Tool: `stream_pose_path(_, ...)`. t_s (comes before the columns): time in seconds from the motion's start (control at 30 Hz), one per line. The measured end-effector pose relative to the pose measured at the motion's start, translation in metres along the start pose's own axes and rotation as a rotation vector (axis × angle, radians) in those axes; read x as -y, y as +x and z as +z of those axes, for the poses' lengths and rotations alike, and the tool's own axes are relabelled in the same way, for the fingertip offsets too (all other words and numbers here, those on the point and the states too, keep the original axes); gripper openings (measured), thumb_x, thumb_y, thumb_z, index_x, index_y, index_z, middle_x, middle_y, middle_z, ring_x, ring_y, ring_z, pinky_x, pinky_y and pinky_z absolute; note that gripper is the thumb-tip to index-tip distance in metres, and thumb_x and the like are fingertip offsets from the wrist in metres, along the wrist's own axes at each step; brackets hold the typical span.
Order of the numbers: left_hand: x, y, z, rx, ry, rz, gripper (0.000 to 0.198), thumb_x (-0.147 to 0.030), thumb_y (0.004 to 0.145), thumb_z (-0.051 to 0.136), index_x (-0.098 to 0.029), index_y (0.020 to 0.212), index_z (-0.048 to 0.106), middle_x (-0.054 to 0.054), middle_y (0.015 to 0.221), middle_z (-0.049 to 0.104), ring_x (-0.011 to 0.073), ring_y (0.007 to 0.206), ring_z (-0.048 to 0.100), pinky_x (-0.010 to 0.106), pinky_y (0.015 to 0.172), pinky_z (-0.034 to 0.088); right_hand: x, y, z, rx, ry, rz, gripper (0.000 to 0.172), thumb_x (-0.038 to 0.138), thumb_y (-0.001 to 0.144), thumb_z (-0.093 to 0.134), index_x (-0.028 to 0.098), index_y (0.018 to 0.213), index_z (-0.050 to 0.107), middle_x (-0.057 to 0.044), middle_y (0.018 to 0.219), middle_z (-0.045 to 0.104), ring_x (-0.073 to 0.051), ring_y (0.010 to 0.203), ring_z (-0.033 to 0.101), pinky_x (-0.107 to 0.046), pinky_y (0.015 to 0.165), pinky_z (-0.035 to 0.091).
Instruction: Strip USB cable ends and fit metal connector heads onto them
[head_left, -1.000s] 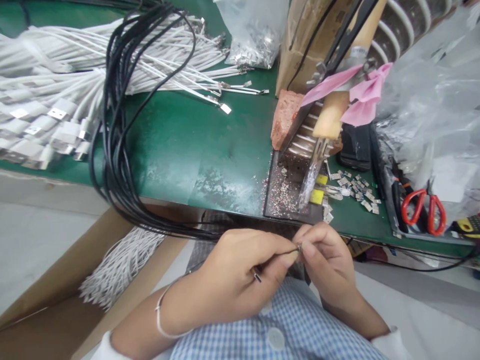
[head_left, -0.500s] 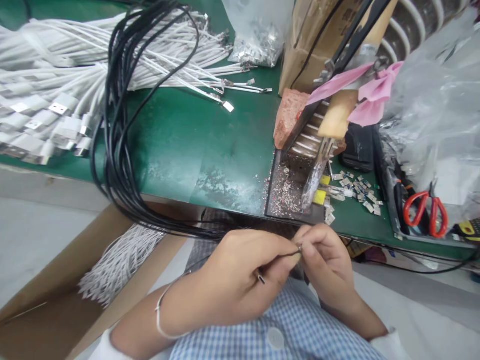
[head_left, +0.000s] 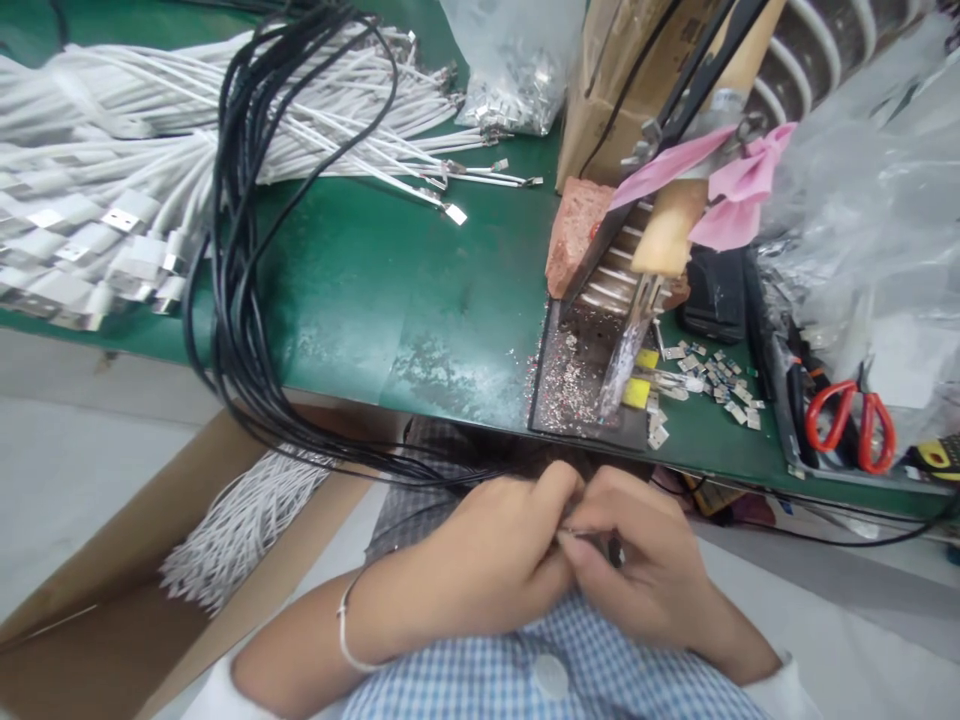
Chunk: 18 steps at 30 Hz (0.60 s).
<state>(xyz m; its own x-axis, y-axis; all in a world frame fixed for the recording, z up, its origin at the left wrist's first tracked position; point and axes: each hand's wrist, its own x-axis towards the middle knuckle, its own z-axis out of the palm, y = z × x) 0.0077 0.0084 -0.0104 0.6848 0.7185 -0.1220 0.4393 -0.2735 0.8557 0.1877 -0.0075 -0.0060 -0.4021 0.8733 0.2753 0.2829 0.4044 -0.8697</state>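
My left hand (head_left: 510, 550) is closed in front of the apron, fingers curled round the end of a black cable (head_left: 420, 470). That cable belongs to a looped bundle draped over the table's front edge. Right against it, my right hand (head_left: 645, 560) pinches the cable's end between thumb and forefinger, and the fingertips of both hands meet there. A small dark piece with a metallic glint (head_left: 615, 550) shows inside the right hand's grip; its kind is unclear. The fingers largely hide the cable's tip.
On the green table (head_left: 450, 290) lie white USB cables (head_left: 127, 220) at left. A soldering iron (head_left: 667, 230) with a pink ribbon slants over a dark plate (head_left: 574, 380) of metal bits. Small connectors (head_left: 739, 390) and red-handled cutters (head_left: 851, 425) lie rightward. A cardboard box (head_left: 105, 560) stands below left.
Both hands have drawn closer together and shifted slightly lower. The metal-tipped piece that stuck out of my left hand no longer shows there; a dark piece now shows within my right hand.
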Motion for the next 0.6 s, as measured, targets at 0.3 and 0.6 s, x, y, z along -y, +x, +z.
stream_pose_path(0.3,-0.006,-0.008,-0.02,-0.163,-0.168,0.11,0.006,-0.017,0.095,0.055,-0.018,0.091,0.06,-0.004,0.069,0.064,0.009,0.054,0.057,0.018,0.052,0.04,-0.008,-0.012,-0.005,-0.239,0.271,0.201,0.013,0.019,0.093,0.057,0.022,0.081,0.06,0.0,0.071,0.051,-0.015,0.065,0.048,-0.029,0.058,0.038)
stream_pose_path(0.6,-0.011,-0.007,-0.024,-0.231,-0.167,0.098,0.013,-0.013,0.094,0.054,-0.016,0.086,0.064,-0.003,0.067,0.065,0.0085,0.054,0.057,0.017,0.052,0.043,-0.008,-0.008,-0.002,-0.241,0.312,0.232,0.017,0.029,0.095,0.059,0.022,0.08,0.062,0.0,0.07,0.054,-0.015,0.063,0.049,-0.027,0.057,0.039)
